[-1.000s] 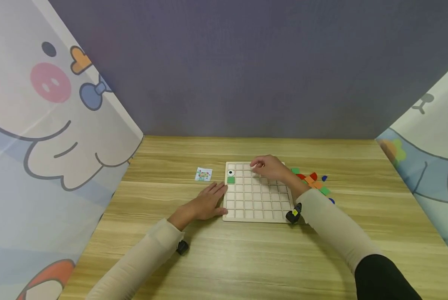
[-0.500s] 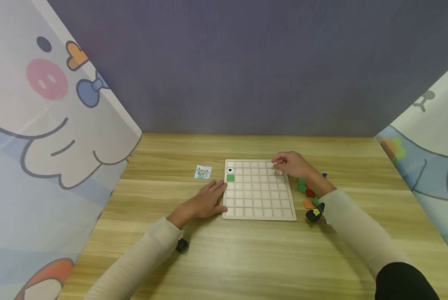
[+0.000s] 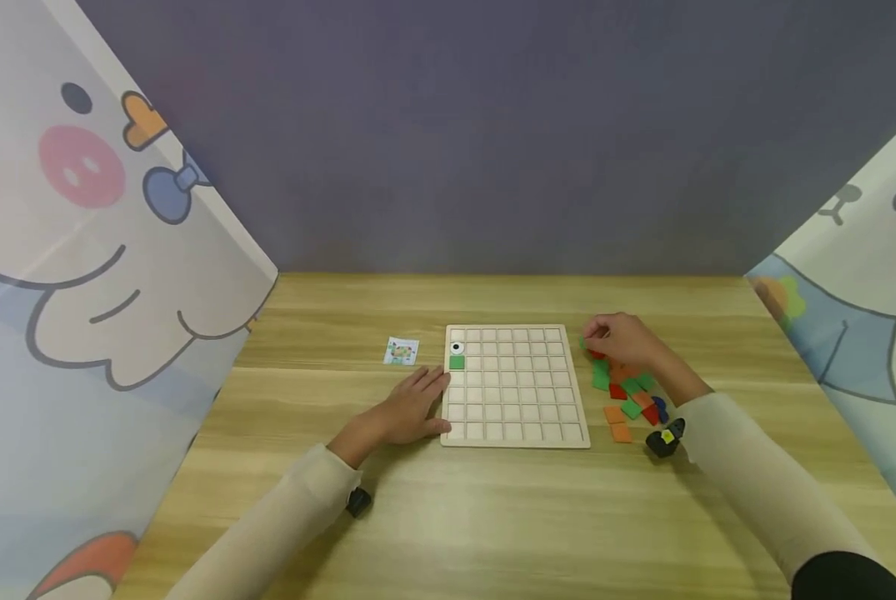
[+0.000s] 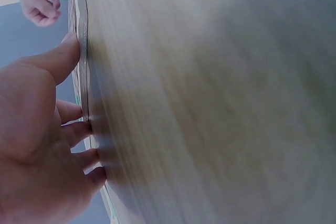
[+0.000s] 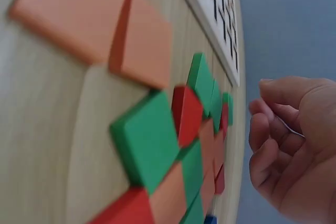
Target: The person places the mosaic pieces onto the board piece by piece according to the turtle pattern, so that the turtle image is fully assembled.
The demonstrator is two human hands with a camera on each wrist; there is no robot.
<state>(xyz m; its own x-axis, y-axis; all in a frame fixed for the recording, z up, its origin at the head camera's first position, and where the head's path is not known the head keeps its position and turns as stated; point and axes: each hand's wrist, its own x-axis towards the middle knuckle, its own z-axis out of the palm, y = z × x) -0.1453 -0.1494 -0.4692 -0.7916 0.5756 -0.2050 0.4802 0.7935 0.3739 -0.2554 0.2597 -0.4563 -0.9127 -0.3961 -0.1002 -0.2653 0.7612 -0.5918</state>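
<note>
A pale wooden grid board (image 3: pixel 516 444) lies on the table in the head view. One eye-printed white piece (image 3: pixel 457 347) and a green square tile (image 3: pixel 457 362) sit in its left column. My left hand (image 3: pixel 410 406) rests at the board's left edge, fingers spread; the left wrist view shows thumb and fingertips against that edge. Over the far end of a pile of loose tiles hovers my right hand (image 3: pixel 628 340), fingers loosely bent. In the right wrist view no tile shows in its grasp. Green tiles (image 5: pixel 147 137) and a red piece (image 5: pixel 187 115) lie beneath and beside it.
A small printed picture card (image 3: pixel 401 351) lies left of the board. Orange tiles (image 3: pixel 621 432) lie at the pile's near end, and blue pieces (image 3: pixel 661 408) at its right. A grey wall (image 3: pixel 448 167) rises behind the table.
My right hand has travelled right, from above the board to the far end of the tile pile, uncovering the board's right columns. My left hand keeps its place on the board's edge.
</note>
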